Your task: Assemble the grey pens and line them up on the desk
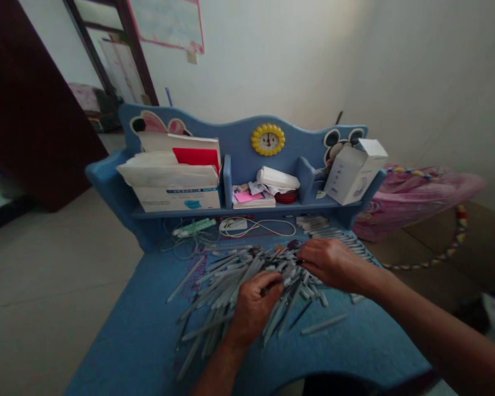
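A messy heap of slim grey-white pens (226,286) covers the middle of the blue desk (124,330). My left hand (253,308) lies over the heap's front, its fingers curled and closed; what sits between the fingertips is hidden. At the right back of the heap, my right hand (328,264) is closed in a pinch near something small and dark that I cannot make out. One loose pen (324,324) lies apart at the front right. Behind my right hand, more pens (355,242) lie side by side in a row.
A shelf (268,210) along the back holds a box with papers (181,198), a booklet stack (253,202) and a white carton (355,173). White cable (268,223) and a pale green power strip (193,227) lie beneath. Right stands a pink-covered thing (429,192).
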Demonstrator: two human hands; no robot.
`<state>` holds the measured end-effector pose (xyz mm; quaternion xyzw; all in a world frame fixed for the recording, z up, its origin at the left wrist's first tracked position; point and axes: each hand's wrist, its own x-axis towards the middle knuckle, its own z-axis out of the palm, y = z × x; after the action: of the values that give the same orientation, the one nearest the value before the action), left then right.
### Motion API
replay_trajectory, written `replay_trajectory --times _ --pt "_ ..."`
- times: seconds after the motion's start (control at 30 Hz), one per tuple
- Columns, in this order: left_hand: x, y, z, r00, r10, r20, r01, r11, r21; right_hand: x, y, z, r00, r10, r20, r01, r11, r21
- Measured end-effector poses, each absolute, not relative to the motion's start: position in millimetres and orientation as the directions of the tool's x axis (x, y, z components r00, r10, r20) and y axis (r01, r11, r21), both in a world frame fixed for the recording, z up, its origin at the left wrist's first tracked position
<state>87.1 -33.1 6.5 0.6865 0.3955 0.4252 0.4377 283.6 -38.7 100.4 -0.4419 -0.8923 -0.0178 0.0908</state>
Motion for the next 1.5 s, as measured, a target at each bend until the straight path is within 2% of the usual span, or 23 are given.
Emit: replay_trajectory --times 0.17,0.73,0.87,0.97,1.1,1.2,1.27,1.4,1.5 --pt "89 -34 9 0.361 0.892 0.272 0.189 -0.356 0.915 282 -50 104 -0.624 0.777 0.079 0.782 0.621 0.062" --pt "88 -36 10 0.423 0.853 0.307 0.189 -0.414 0.89 272 -56 114 -0.653 0.758 0.012 0.745 0.638 0.195" --pt "87 -37 12 0.471 0.832 0.294 0.2 -0.425 0.883 272 -57 116 -0.661 0.75 -0.018 0.736 0.653 0.178" --pt "86 -37 14 0.504 0.817 0.28 0.184 -0.418 0.89 275 -56 116 -0.663 0.748 -0.027 0.744 0.663 0.081" --pt "85 -37 15 0.561 0.789 0.249 0.15 -0.392 0.908 282 -54 113 -0.642 0.767 0.011 0.749 0.629 -0.209" --pt "86 -39 14 0.578 0.79 0.206 0.103 -0.32 0.942 287 -52 106 -0.565 0.825 0.015 0.738 0.513 -0.438" --pt "87 -39 13 0.569 0.81 0.144 0.076 -0.227 0.971 290 -53 101 -0.493 0.87 -0.008 0.73 0.409 -0.547" --pt "89 -40 11 0.555 0.832 0.031 0.04 -0.064 0.997 293 -55 94 -0.402 0.914 -0.055 0.69 0.264 -0.674" --pt "89 -41 13 0.568 0.822 0.046 0.038 -0.082 0.996 293 -57 92 -0.4 0.915 -0.053 0.684 0.259 -0.682"
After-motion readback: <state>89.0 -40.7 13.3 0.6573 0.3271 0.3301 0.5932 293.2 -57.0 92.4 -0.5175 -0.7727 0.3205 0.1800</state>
